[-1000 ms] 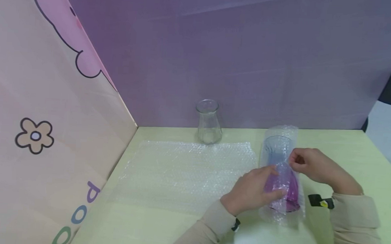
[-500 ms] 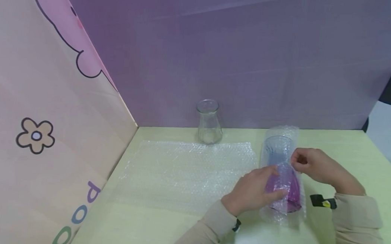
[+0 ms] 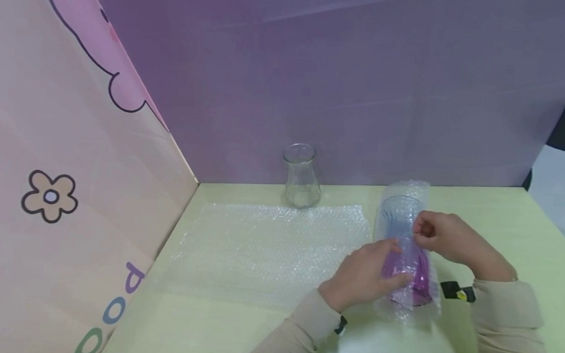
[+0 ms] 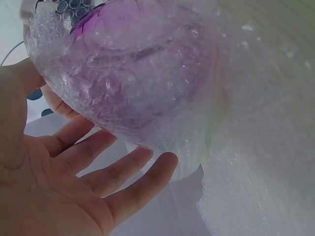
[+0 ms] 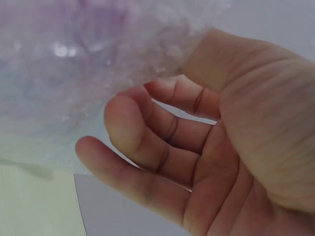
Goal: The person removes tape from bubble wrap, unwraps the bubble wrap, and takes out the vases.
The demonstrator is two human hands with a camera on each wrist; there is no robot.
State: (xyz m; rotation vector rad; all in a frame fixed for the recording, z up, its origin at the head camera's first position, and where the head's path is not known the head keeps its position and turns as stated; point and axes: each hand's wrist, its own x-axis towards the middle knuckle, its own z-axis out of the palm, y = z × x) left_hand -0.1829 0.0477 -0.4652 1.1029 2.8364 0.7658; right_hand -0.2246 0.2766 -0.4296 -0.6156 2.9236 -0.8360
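A glass vase (image 3: 402, 265), blue at the rim and shading to purple lower down, is surrounded by bubble wrap (image 3: 402, 313) at the right of the table. My left hand (image 3: 361, 273) holds the wrapped vase from the left, thumb across its front. In the left wrist view the fingers of this left hand (image 4: 113, 177) curve loosely along the wrap (image 4: 147, 93). From the other side my right hand (image 3: 458, 241) pinches the edge of the wrap between thumb and forefinger. Its remaining fingers (image 5: 133, 182) curl freely in the right wrist view.
A second, clear glass vase (image 3: 303, 186) stands upright at the back of the pale yellow table (image 3: 195, 328). In front of it a flat sheet of bubble wrap (image 3: 258, 250) is spread out. A purple wall panel (image 3: 346, 94) closes off the back, a printed panel (image 3: 63, 265) the left.
My right hand has shifted slightly left over the vase with the wrap's edge, covering a little more of the front. My left hand stays in place.
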